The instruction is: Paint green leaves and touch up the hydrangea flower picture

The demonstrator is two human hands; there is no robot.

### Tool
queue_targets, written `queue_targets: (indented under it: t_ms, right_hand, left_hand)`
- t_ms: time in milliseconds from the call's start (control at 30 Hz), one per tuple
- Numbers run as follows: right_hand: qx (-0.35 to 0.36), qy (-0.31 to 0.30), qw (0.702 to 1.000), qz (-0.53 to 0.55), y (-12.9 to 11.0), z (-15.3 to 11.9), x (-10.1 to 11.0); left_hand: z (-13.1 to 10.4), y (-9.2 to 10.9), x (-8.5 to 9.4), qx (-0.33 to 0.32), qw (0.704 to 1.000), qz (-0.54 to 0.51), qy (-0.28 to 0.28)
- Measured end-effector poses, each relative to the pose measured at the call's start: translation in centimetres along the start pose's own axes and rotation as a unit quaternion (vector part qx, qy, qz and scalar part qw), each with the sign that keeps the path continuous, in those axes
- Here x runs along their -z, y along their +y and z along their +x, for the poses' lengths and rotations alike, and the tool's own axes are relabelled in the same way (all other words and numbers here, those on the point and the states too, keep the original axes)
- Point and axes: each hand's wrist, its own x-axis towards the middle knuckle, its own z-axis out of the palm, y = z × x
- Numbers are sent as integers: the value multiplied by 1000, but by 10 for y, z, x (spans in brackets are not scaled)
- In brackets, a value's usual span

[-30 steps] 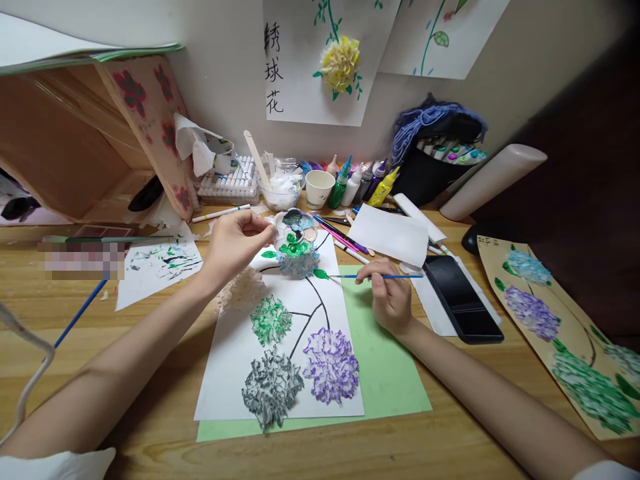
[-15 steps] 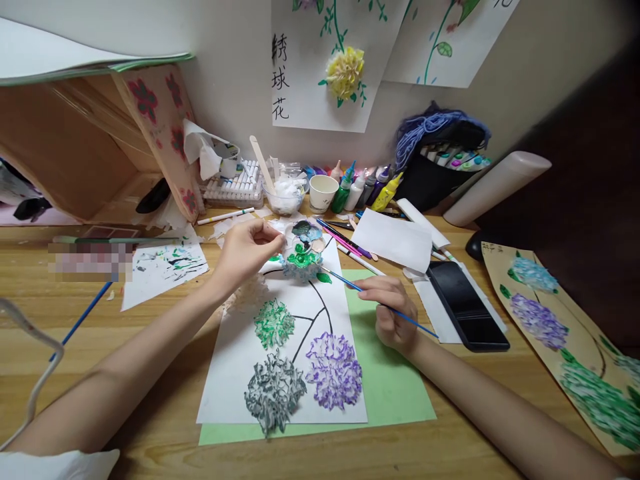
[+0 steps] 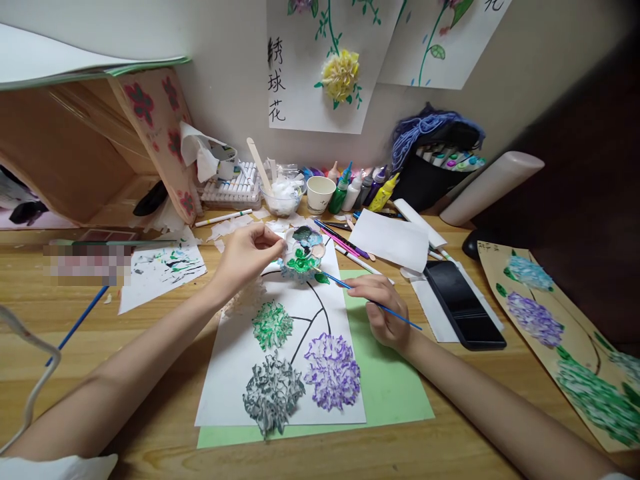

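Pinched in my left hand (image 3: 250,257) is the edge of a small round paint palette (image 3: 305,232) with green, dark and pale blue paint in its wells. My right hand (image 3: 383,310) grips a thin blue paintbrush (image 3: 367,301), its tip at the green paint. Below them lies a white sheet (image 3: 225,387) with drawn black stems. It bears textured flower heads: a green one (image 3: 273,325), a grey one (image 3: 273,393) and a purple one (image 3: 333,371). A painted green leaf (image 3: 322,279) shows under the brush. The palette covers part of a pale blue flower.
Green paper (image 3: 390,393) lies under the white sheet. A phone (image 3: 465,303) is at the right, beside a painted flower panel (image 3: 565,347). Behind stand a paper cup (image 3: 321,194), a bowl of white material (image 3: 283,199) and paint bottles (image 3: 340,192). Paint-smeared paper (image 3: 163,270) lies left.
The brush and my right hand have shifted slightly left, with the tip still at the palette's green paint. My left hand holds the palette almost as before; the whole view has shifted a little.
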Motion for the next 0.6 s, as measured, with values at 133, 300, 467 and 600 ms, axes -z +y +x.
queue_targets:
  t_ms: [133, 300, 467, 600]
  right_hand:
    - [-3, -1, 1000, 4, 1, -1, -1]
    - [-7, 10, 1000, 11, 3, -4, 0]
    - [-3, 2, 1000, 18, 2, 0, 0]
    - [-7, -5, 1000, 15, 1, 2, -1]
  left_hand:
    - [0, 1, 0, 0, 1000, 0, 1]
    - [1, -1, -1, 0, 1000, -6, 0]
    - [1, -2, -1, -1, 1000, -6, -1]
    - [1, -2, -1, -6, 1000, 4, -4]
